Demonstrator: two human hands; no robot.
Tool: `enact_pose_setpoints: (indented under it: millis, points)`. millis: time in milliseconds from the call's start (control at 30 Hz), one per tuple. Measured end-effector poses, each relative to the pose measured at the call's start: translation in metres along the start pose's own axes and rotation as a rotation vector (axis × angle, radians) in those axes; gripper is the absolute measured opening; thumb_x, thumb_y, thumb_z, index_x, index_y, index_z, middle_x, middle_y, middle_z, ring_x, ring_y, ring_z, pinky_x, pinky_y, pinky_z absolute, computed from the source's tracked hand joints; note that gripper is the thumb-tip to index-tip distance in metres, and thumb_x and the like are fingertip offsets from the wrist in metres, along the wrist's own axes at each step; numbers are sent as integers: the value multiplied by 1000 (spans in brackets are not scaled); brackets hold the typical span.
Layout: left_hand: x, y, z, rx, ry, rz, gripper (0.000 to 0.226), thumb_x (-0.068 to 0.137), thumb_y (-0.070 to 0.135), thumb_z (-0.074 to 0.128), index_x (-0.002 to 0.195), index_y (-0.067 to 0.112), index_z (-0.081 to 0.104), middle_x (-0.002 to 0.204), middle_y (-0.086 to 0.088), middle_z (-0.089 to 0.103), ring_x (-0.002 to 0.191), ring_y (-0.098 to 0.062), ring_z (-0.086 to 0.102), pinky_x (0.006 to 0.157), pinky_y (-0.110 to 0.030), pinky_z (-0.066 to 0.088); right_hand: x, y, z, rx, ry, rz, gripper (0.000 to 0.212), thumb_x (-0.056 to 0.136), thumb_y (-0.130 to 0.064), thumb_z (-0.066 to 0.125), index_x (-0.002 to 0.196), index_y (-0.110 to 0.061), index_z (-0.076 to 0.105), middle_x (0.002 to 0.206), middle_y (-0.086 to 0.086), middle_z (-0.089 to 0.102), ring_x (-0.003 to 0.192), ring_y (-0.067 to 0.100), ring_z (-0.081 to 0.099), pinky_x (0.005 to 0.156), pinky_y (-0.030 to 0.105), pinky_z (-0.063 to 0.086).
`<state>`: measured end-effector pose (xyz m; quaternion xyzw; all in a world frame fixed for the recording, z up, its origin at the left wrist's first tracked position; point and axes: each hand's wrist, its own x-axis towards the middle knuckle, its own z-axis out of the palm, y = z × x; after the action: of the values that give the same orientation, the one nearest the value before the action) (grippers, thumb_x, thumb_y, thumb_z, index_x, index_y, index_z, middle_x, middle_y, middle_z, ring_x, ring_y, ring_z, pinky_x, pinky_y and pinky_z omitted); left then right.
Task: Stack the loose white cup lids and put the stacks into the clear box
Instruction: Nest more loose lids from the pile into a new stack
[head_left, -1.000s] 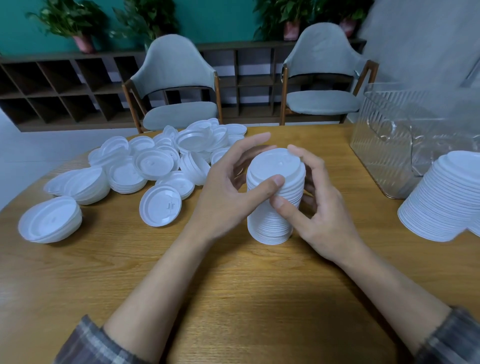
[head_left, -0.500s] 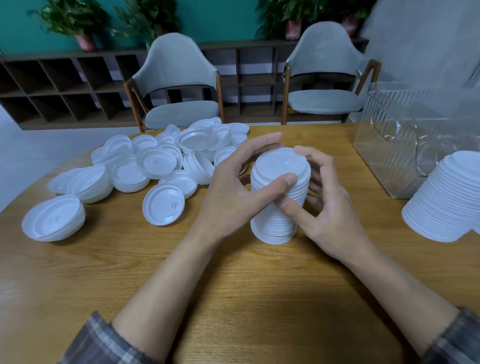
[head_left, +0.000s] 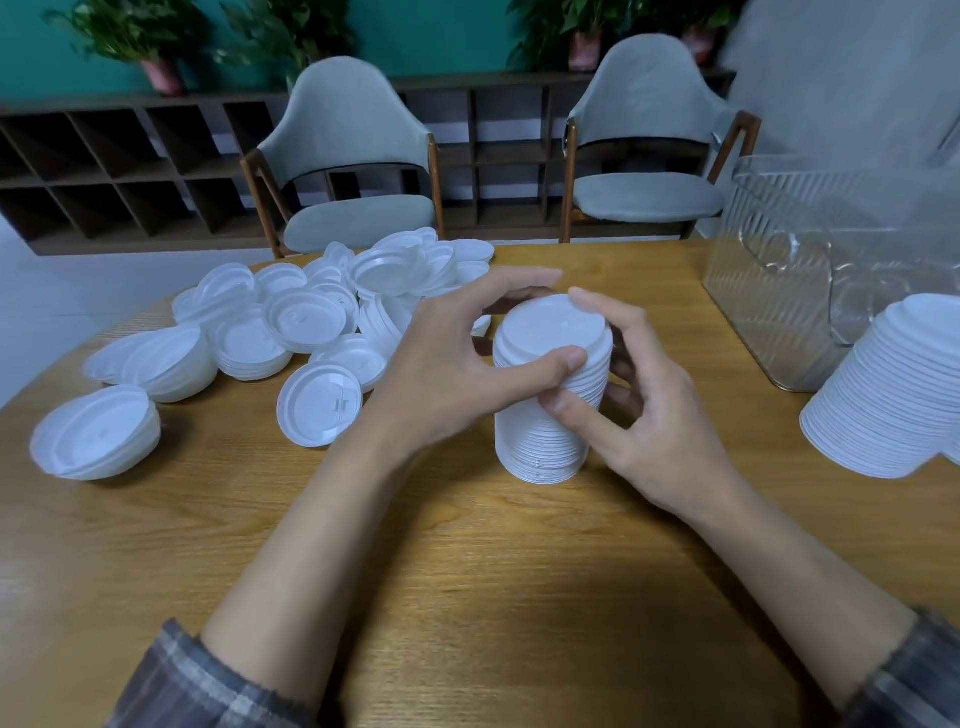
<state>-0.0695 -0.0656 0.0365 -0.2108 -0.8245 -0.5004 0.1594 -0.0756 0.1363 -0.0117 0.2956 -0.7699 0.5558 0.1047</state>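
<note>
Head view. A tall stack of white plastic cup lids (head_left: 545, 441) stands upright on the wooden desk (head_left: 467, 571), enclosed from both sides. The left hand (head_left: 441, 374) curls round its upper part, thumb pressed to the near face. The right hand (head_left: 654, 415) mirrors it, thumb low on the near face and fingers wrapped behind, one fingertip on the top rim. This opposed grip probably squares the column and keeps it from toppling before transfer. Unsorted loose white plastic lids (head_left: 311, 322) lie heaped to the left. A second, leaning stack of white lids (head_left: 893, 405) rests at the right edge, just beside the clear ribbed plastic box (head_left: 779, 291). No lids are discernible in the box, though its ribbed walls distort the interior.
</note>
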Motion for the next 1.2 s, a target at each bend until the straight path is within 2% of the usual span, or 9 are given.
enact_pose_setpoints:
  millis: [200, 367, 567, 667, 800, 933, 1067, 1133, 1200]
  points:
    - [-5, -7, 5, -86, -24, -57, 52, 86, 30, 86, 134, 27, 66, 120, 12, 72, 119, -10, 66, 98, -31, 54, -1, 2, 2, -9, -10, 24, 74, 85, -55, 75, 148, -40, 39, 139, -25, 56, 132, 2, 55, 101, 32, 55]
    - [-13, -12, 13, -213, -23, -115, 50, 89, 26, 82, 136, 26, 65, 117, 13, 72, 111, -6, 67, 90, -20, 51, -3, 2, 4, -26, -12, 41, 76, 84, -53, 76, 148, -44, 37, 141, -28, 53, 133, 1, 53, 104, 34, 55]
    - [-21, -21, 24, -266, -56, -139, 55, 99, 33, 69, 150, 31, 48, 132, 18, 64, 125, -3, 60, 102, -18, 47, -15, 9, 8, -182, -93, 69, 131, 66, -49, 96, 158, -55, 4, 167, -18, 25, 147, 6, 40, 117, 40, 44]
    - [-21, -24, 27, -268, -36, -129, 50, 98, 34, 67, 144, 25, 51, 130, 16, 65, 122, -3, 61, 98, -15, 46, -17, 13, 13, -236, -108, 56, 142, 64, -45, 98, 157, -55, -8, 170, -14, 19, 150, 6, 34, 120, 28, 36]
    - [-20, -28, 26, -269, -44, -119, 46, 97, 35, 69, 139, 24, 54, 130, 14, 65, 122, -6, 61, 98, -16, 46, -16, 18, 17, -273, -94, 55, 140, 66, -36, 99, 155, -56, -8, 164, -15, 22, 145, 1, 34, 109, 2, 28]
    - [-21, -32, 27, -264, -42, -117, 48, 97, 41, 67, 141, 28, 53, 131, 16, 65, 124, -4, 60, 99, -16, 45, -16, 16, 18, -277, -92, 59, 140, 65, -34, 99, 158, -48, -5, 157, -20, 30, 134, -7, 41, 103, 0, 30]
    - [-23, -33, 30, -291, -28, -128, 57, 99, 65, 42, 147, 35, 47, 136, 24, 61, 129, 3, 56, 106, -19, 42, -17, 13, 16, -279, -51, 32, 136, 63, -32, 99, 159, -43, 3, 142, -52, 28, 122, -26, 42, 98, -1, 33]
    - [-22, -37, 33, -327, 33, -166, 61, 99, 70, 29, 146, 38, 49, 141, 16, 61, 131, -2, 57, 111, -31, 45, -20, 11, 13, -292, -38, 41, 135, 62, -33, 100, 158, -42, 5, 146, -45, 30, 122, -25, 43, 98, -2, 31]
    - [-22, -42, 34, -320, 108, -229, 56, 107, 62, 25, 138, 30, 59, 132, 10, 68, 121, -5, 64, 108, -38, 50, -25, 7, 6, -304, -27, 67, 136, 63, -34, 100, 158, -43, 3, 150, -29, 37, 118, -15, 49, 94, -3, 31]
